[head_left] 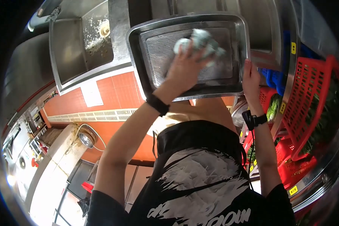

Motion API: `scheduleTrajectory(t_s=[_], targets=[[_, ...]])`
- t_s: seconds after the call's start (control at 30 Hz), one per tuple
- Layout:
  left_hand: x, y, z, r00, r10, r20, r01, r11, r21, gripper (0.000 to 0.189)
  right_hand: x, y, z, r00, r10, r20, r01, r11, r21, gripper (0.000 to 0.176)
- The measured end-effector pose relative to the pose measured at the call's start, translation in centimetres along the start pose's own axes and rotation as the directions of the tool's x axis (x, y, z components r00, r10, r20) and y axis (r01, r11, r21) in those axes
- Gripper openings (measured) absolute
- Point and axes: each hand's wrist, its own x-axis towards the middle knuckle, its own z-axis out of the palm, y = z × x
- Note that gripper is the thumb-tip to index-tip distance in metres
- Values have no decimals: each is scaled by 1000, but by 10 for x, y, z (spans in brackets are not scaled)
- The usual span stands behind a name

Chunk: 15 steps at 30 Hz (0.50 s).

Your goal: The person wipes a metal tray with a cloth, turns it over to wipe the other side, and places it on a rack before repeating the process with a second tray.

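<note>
A rectangular metal tray [154,81] with raised walls is held tilted in front of me, over the edge of the sink counter. My right hand [251,81] grips its right rim, thumb on top and the other fingers hidden behind. Over the tray's inside, my left hand [184,67] presses a pale green-white cloth [201,39] against the bottom. The fingers and cloth are blurred by motion. Streaks and wet-looking shine mark the tray's bottom.
At the upper left is a steel sink [69,56] with white scraps scattered round its drain [104,31]. Red plastic baskets [312,75] with leafy greens stand on a rack at the right, near a blue basket [275,79]. A metal bowl [87,139] is at the lower left.
</note>
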Motion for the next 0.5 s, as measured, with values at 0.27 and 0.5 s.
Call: scheduleTrajectory(t_s=[0.27, 0.5], targets=[[-62, -18, 0, 985, -121, 121, 106, 986, 129, 65, 0, -2, -3, 1000, 28, -2, -28, 998, -48, 40], [-32, -36, 4, 924, -372, -83, 379, 874, 304, 61, -2, -2, 8, 999, 5, -49, -6, 1000, -28, 40]])
